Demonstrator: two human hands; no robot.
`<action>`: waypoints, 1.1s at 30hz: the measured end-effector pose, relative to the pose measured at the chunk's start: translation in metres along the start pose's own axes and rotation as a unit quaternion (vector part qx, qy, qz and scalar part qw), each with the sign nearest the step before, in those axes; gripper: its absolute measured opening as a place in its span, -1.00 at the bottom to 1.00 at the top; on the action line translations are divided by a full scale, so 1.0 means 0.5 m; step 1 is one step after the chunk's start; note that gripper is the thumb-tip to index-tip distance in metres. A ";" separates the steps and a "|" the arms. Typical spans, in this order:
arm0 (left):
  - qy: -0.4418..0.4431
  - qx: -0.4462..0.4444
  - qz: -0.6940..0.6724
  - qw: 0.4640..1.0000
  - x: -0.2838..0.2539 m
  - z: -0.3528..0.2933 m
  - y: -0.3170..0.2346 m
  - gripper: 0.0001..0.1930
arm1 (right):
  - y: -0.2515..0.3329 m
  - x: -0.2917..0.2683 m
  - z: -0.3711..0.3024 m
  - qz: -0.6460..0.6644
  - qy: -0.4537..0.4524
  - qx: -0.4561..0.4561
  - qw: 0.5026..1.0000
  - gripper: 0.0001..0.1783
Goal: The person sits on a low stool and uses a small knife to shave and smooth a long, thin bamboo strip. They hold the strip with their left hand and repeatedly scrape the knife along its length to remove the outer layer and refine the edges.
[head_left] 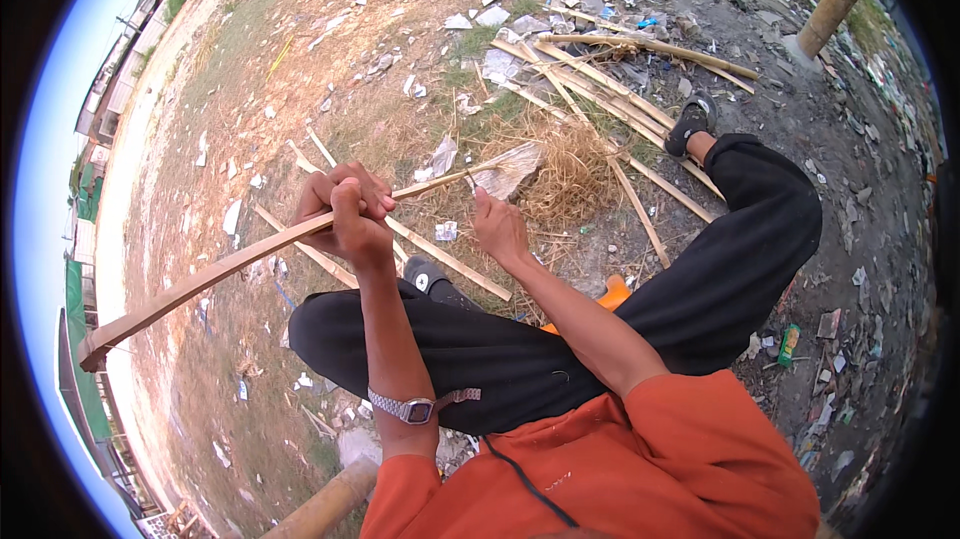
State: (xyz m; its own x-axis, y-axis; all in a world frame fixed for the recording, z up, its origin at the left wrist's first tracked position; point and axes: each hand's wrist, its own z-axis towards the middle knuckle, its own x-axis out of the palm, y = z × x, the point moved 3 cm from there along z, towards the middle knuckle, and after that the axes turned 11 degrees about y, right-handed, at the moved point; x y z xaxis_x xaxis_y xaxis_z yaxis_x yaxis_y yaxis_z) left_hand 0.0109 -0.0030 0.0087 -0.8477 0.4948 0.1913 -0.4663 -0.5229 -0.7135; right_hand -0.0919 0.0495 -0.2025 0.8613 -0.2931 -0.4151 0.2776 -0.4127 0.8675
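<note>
My left hand [350, 214] is closed around a long split bamboo strip [215, 274], palm side partly up. The strip slants across the view: its thick end hangs out at the far left, and its thin end lies just above my right hand [500, 227]. That hand is closed, with a thin, dark, blade-like tool [472, 182] sticking up from its fingers against the strip's thin end. Most of the tool is hidden in the fist. Beneath the thin end are a pale flat scrap [510, 171] and a heap of straw-coloured shavings [580, 179].
Several split bamboo strips [600, 89] lie crossed on the ground beyond my feet; a few more [450, 259] lie under my left hand. My knees are spread, with something orange [613, 292] between them. A thick bamboo post [835, 4] stands far right. Litter covers the dirt.
</note>
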 end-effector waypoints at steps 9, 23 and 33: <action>-0.001 -0.008 0.025 1.000 0.003 0.006 0.000 -0.72 | -0.102 0.001 0.028 -0.089 0.024 0.087 0.992 -0.26; -0.032 -0.016 0.035 0.999 -0.002 0.021 -0.012 -0.72 | 0.072 -0.044 -0.032 -0.003 0.007 -0.051 0.999 -0.28; -0.013 -0.016 0.033 0.999 0.019 0.015 -0.016 -0.72 | 0.011 -0.020 -0.009 0.020 0.041 0.030 0.998 -0.31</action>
State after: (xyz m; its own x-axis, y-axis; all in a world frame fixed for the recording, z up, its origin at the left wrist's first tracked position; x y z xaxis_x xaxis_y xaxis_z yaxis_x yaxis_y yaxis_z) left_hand 0.0045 0.0008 0.0215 -0.8830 0.4411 0.1603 -0.4011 -0.5319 -0.7458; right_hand -0.0968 0.0541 -0.1923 0.9039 -0.2390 -0.3548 0.2189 -0.4542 0.8636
